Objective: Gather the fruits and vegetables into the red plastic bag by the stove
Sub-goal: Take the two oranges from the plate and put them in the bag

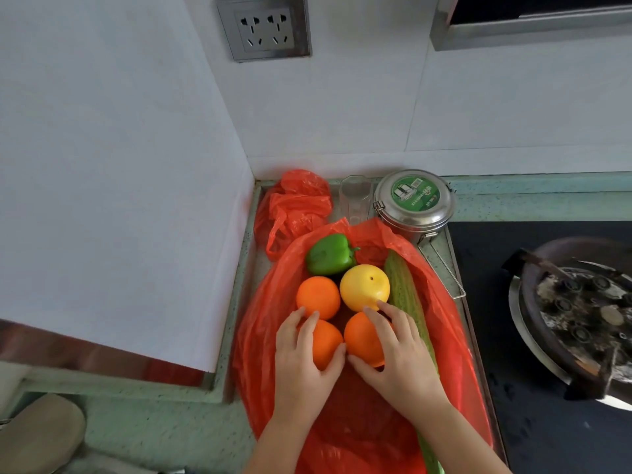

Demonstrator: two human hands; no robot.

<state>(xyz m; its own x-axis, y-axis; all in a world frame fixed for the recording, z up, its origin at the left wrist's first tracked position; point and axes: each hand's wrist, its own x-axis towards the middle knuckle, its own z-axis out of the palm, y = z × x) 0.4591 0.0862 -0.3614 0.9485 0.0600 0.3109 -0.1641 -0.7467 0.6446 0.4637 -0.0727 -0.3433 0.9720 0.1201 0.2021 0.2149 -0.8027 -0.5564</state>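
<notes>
The round steel container (415, 200) at the back of the surface (154, 436) has a green label on its lid. The label carries a small picture and some writing, but the letters are too small to read. Just beside it, on its left, stands a clear glass (355, 198), and further left lies a crumpled red bag (294, 203).

The red plastic bag (260, 354) lies open and spread on the surface, just beside the black stove (530, 336). On it are a green pepper (328, 254), a yellow fruit (364, 287), a long green gourd (407, 302) along the right side, and 3 oranges.

The left hand (301, 364) curls its fingers and thumb around the left orange (326, 342). The right hand (400, 350) grips the right orange (362, 338) in the same way, and its fingertips touch the yellow fruit. These 2 oranges touch each other between the hands. The third orange (318, 297) lies just beyond the left hand's fingertips.
</notes>
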